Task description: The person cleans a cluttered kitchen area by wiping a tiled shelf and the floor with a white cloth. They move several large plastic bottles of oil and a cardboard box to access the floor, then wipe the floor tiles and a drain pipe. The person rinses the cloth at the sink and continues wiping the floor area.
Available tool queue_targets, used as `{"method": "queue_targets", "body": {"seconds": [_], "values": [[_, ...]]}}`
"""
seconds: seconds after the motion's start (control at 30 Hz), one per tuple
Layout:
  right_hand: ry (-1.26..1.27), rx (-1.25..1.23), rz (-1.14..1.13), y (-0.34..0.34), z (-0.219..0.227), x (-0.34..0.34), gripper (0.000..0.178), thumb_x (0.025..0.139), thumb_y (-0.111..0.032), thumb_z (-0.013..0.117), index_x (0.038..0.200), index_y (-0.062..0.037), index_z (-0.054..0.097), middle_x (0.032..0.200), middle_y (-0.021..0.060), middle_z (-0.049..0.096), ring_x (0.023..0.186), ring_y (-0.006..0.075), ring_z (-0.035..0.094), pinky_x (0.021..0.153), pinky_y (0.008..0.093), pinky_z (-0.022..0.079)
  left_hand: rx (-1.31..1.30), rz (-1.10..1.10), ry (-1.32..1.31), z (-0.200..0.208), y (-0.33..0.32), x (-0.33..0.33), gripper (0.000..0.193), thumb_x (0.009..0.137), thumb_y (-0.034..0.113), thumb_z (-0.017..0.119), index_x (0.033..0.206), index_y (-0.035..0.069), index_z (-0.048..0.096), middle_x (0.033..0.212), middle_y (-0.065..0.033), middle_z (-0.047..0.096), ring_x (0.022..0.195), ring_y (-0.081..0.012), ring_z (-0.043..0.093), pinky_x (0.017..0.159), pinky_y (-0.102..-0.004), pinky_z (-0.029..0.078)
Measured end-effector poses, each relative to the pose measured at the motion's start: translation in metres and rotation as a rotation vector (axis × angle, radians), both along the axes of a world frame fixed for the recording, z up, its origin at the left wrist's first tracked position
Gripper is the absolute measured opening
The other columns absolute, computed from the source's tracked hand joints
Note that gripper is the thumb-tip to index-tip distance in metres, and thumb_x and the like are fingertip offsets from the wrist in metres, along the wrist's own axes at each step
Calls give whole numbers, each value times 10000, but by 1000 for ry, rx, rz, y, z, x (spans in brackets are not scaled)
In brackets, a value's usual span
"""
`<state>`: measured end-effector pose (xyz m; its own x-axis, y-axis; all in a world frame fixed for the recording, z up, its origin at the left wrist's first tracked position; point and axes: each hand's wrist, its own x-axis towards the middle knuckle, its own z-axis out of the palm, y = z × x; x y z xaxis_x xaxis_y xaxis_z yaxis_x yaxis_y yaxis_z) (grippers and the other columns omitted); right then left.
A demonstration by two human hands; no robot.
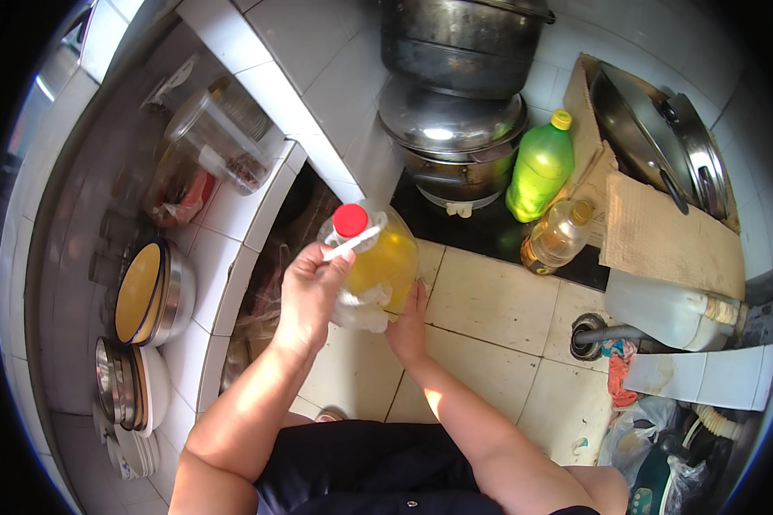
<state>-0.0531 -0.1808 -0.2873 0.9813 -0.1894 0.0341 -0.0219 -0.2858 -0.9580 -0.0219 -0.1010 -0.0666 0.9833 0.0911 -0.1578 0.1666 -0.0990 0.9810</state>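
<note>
A big clear plastic cooking oil jug (385, 268) with a red cap and yellow oil inside is held up in front of me, tilted. My left hand (311, 290) is closed around the white handle beside the cap. Against the jug's lower right side lies my right hand (409, 328), its fingers reaching up along the plastic; part of that grip is hidden behind the jug. Nearest beyond it, a green bottle (541, 167) with a yellow cap and a smaller clear bottle (558, 236) stand on a black base.
Stacked dark pots (459, 51) stand ahead against the tiled wall. Pan lids (640, 129) rest in a cardboard box (674, 232) at the right. Tiled shelves at the left hold bowls (142, 287) and jars (223, 142). A drain hole with a pipe (618, 335) opens in the tiled floor.
</note>
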Motion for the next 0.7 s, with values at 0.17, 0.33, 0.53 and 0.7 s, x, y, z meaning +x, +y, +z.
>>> {"method": "queue_targets", "body": {"seconds": [0.17,0.33,0.53,0.7], "values": [[51,67,-205,-21,12,-11,935,717,-99,715,1415,2,103,1454,218,92,1337,357,187,1084,379,230,-40,-170,42,11,-33,-19,118,873,150,628,812,63,577,711,56,549,639,-5,430,592,-170,351],[-47,79,-374,-60,35,-13,954,723,-100,725,1421,3,83,1470,201,69,1346,345,178,1088,358,219,13,-342,-20,15,-56,-14,88,869,112,628,846,41,581,800,38,575,741,-18,477,702,-195,411],[-40,84,-512,-112,31,24,880,742,-20,676,1408,22,101,1462,202,99,1350,354,169,1099,378,206,-134,-555,-77,11,-104,21,88,866,126,635,849,51,591,820,45,579,771,-26,484,712,-197,416],[-119,-36,-622,-133,25,43,787,762,39,596,1393,45,127,1460,211,105,1345,362,175,1097,375,210,-110,-589,-223,6,-139,65,114,872,161,631,845,55,602,770,42,592,728,-24,500,666,-195,426]]}}
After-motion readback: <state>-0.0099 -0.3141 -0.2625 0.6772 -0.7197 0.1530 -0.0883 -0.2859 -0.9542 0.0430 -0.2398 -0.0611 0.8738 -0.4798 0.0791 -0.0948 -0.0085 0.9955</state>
